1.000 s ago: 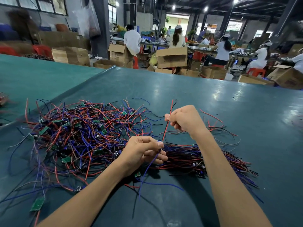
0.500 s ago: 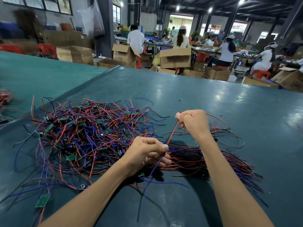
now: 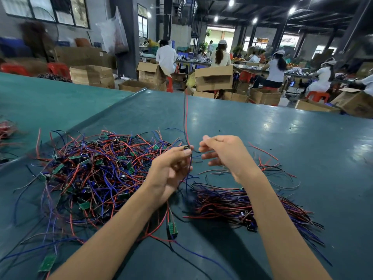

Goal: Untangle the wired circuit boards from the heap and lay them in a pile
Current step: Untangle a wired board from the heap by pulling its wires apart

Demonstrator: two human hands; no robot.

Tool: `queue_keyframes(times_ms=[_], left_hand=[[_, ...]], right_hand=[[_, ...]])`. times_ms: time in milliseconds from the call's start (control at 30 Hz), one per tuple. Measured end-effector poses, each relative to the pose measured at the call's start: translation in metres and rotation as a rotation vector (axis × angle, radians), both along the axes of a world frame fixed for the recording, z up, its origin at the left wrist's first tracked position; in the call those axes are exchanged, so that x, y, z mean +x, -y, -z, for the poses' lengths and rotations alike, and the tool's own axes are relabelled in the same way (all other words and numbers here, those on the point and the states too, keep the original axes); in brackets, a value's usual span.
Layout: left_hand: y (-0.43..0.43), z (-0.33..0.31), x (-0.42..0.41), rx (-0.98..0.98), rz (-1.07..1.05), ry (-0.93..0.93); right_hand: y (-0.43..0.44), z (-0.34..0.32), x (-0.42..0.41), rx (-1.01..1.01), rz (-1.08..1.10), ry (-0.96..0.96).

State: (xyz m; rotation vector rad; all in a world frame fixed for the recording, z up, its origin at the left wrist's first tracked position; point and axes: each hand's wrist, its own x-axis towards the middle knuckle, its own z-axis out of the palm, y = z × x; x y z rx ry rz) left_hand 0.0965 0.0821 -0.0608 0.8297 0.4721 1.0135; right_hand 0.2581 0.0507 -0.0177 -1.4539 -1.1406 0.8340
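Note:
A tangled heap (image 3: 96, 170) of small green circuit boards with red, blue and black wires covers the left of the teal table (image 3: 302, 138). A straighter pile (image 3: 246, 205) of sorted wired boards lies at the right, under my right forearm. My left hand (image 3: 171, 166) is raised above the gap between them and pinches one wired board (image 3: 186, 148) at its fingertips; its red and black wires (image 3: 185, 116) stick straight up, others hang down. My right hand (image 3: 222, 153) hovers just right of it, fingers loosely spread, holding nothing.
Loose boards lie near the front edge, one at the left (image 3: 47, 262) and one in the middle (image 3: 173, 228). A second teal table (image 3: 40, 98) adjoins at the left. Cardboard boxes (image 3: 214, 77) and seated workers fill the background beyond the far edge.
My left hand lifted from the pile with a wired board, its wires now pointing up. My right hand let go of the red wire it pinched and opened beside the left hand.

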Motion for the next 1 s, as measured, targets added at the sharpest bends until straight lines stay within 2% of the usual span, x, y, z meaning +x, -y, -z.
queue_keyframes(times_ms=[167,267,433,700,900,1000], left_hand=[[-0.028,-0.03,0.01,0.084,0.018,-0.235],[-0.037,-0.023,0.012,0.092,0.044,-0.241],[-0.039,0.005,0.001,0.146,0.018,-0.261],[-0.04,0.01,-0.017,0.196,-0.056,-0.315],[-0.042,0.014,-0.027,0.169,0.003,-0.213],[-0.04,0.016,-0.029,0.19,0.056,-0.239]], right_hand=[[0.007,-0.009,-0.008,0.031,-0.099,0.099],[0.007,0.002,-0.012,0.028,-0.114,0.087],[0.003,0.022,-0.027,-0.113,-0.182,0.053],[0.007,0.022,-0.04,-0.201,-0.244,-0.125],[0.007,0.022,-0.04,-0.28,-0.279,-0.352],[0.007,0.028,-0.042,-0.254,-0.368,-0.371]])
